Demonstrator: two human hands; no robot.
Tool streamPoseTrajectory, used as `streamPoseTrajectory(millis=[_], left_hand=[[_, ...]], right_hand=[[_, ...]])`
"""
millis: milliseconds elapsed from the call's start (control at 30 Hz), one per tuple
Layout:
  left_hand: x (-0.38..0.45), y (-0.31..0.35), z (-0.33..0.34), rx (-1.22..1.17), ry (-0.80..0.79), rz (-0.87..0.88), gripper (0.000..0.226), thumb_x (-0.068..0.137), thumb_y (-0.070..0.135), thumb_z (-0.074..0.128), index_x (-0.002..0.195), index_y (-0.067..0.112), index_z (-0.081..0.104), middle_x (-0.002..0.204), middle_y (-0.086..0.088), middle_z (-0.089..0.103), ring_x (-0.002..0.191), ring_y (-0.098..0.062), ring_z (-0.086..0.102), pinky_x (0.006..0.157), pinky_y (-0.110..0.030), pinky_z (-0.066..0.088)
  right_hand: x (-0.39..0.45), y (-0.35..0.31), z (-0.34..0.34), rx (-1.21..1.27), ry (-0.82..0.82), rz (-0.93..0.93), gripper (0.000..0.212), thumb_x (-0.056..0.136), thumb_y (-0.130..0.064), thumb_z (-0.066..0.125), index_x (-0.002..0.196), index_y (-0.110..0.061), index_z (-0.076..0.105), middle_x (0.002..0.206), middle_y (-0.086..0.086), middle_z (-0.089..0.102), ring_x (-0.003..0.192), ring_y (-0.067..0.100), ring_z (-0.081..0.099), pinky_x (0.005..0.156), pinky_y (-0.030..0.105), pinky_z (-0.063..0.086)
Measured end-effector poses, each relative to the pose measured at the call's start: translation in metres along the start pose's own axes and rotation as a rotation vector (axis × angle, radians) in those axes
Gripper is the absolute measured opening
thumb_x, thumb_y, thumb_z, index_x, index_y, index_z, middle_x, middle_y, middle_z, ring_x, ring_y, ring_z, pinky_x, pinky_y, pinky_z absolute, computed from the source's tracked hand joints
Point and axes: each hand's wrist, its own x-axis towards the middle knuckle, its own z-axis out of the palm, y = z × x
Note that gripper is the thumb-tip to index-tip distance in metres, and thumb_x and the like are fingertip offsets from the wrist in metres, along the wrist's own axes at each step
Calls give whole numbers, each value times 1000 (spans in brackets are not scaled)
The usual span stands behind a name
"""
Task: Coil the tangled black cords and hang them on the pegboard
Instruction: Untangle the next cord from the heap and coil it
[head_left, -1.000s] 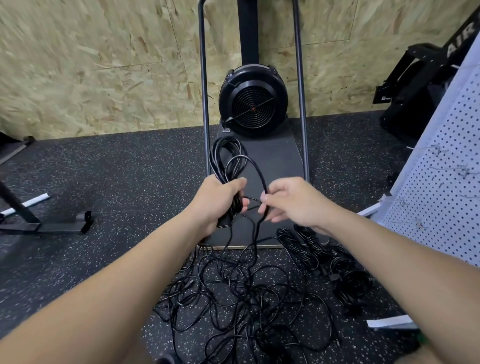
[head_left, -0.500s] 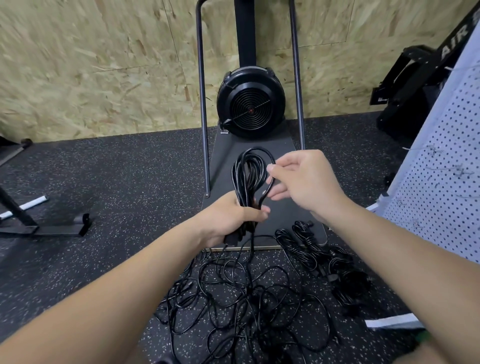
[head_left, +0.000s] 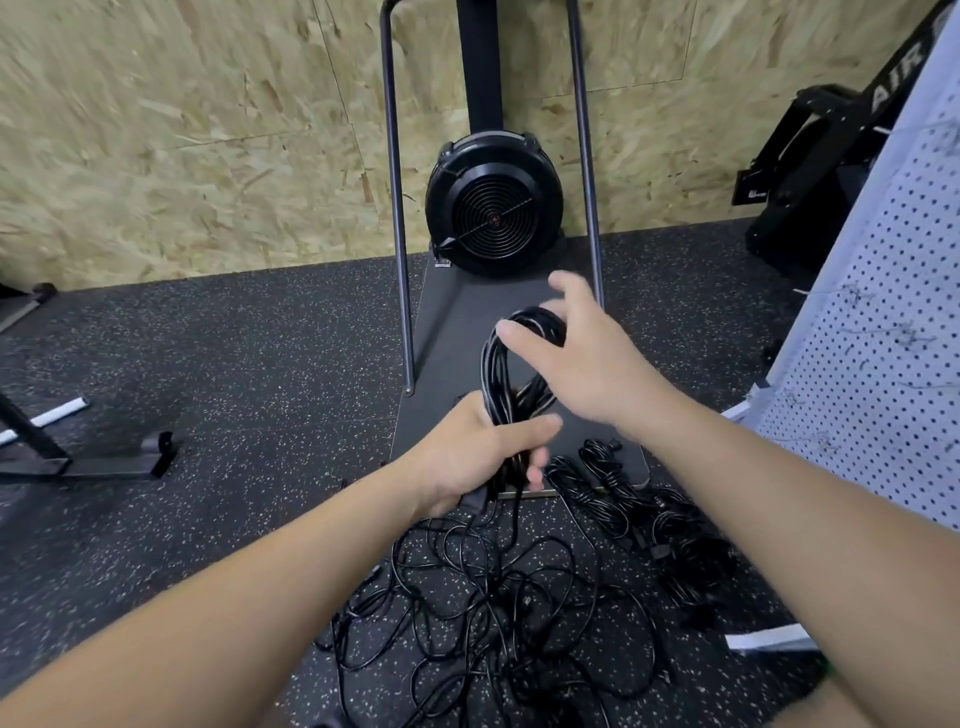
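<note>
My left hand (head_left: 467, 457) grips the lower end of a coil of black cord (head_left: 501, 374), which stands upright above the dark platform (head_left: 452, 332). My right hand (head_left: 582, 364) is at the coil's top loop with its fingers spread and its thumb touching the loop. From my left fist the cord trails down into a tangled heap of black cords (head_left: 493, 597) on the speckled floor. Bundled black cords (head_left: 623, 499) lie to the right of the heap. The white pegboard (head_left: 883, 364) leans at the right edge, with small wire hooks on it.
A black fan unit (head_left: 493, 208) with two upright metal bars (head_left: 396, 208) stands ahead against the chipboard wall. A black metal floor frame (head_left: 104, 462) lies at the left. Black gym equipment (head_left: 810, 156) stands at the back right. A white strip (head_left: 769, 636) lies near the pegboard's foot.
My right hand carried a strand up and over the coil's top, then opened from its pinch. The loose loop has joined the bundle. My left hand kept its grip.
</note>
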Motion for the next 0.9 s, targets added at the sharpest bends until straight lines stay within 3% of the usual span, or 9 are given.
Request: streamPoseTrajectory(millis=[100,200,267,400,500,633,767,833,900], left_hand=[[-2,0,4,-74,-75,-1,20,106,18,74,122,11,64,84,-14,62,66,-22,56,73,-43,57],[-2,3,-4,-100,-115,-41,30,106,22,75,124,0,67,83,-8,59,67,-20,52,72,-39,53],[-3,7,-8,-189,-171,-70,34,106,21,74,132,0,66,88,-8,61,71,-19,52,72,-36,54],[-8,6,-11,-284,-260,-146,23,105,10,71,126,7,63,105,-13,69,86,-20,67,89,-43,65],[-11,4,-8,-201,-265,-135,22,104,0,70,125,1,67,105,-20,72,96,-30,71,101,-52,62],[-11,5,3,-71,-265,-63,24,103,-5,69,126,-10,66,126,-34,72,121,-56,69,116,-60,52],[-14,9,-8,-270,-399,-209,47,104,-4,54,151,-4,57,146,-32,63,141,-55,57,122,-68,41],[-16,10,-3,-373,-376,-267,43,102,1,56,145,-3,63,147,-29,65,139,-50,61,120,-66,44],[-17,11,8,-423,-220,-258,28,102,10,67,129,3,72,135,-26,72,122,-42,73,116,-64,49]], right_hand=[[5,9,-6,108,-108,3,35,103,-54,70,116,-22,71,98,-5,78,92,15,75,87,39,59],[10,22,-12,508,-233,46,27,109,-31,69,94,-9,66,83,7,68,83,23,71,75,43,54],[11,24,-15,719,-324,86,23,112,-25,64,100,-6,65,83,7,61,80,23,65,67,44,49],[8,19,-12,982,-424,121,36,115,-19,55,143,3,60,80,-1,43,65,14,34,74,34,49],[6,9,-4,882,-375,115,25,113,-28,63,124,-6,67,70,-4,27,61,15,16,58,27,31],[5,0,3,718,-222,100,28,106,-38,73,100,-10,72,66,-2,21,51,14,17,48,27,24],[4,-8,9,696,-173,73,32,105,-40,73,93,-10,74,65,0,19,52,16,15,48,26,24],[4,-9,11,689,-168,79,33,105,-41,73,91,-10,75,65,0,19,52,17,15,48,27,24],[7,-9,13,677,-147,87,34,105,-40,74,90,-10,75,64,-1,20,54,17,16,48,27,23]])
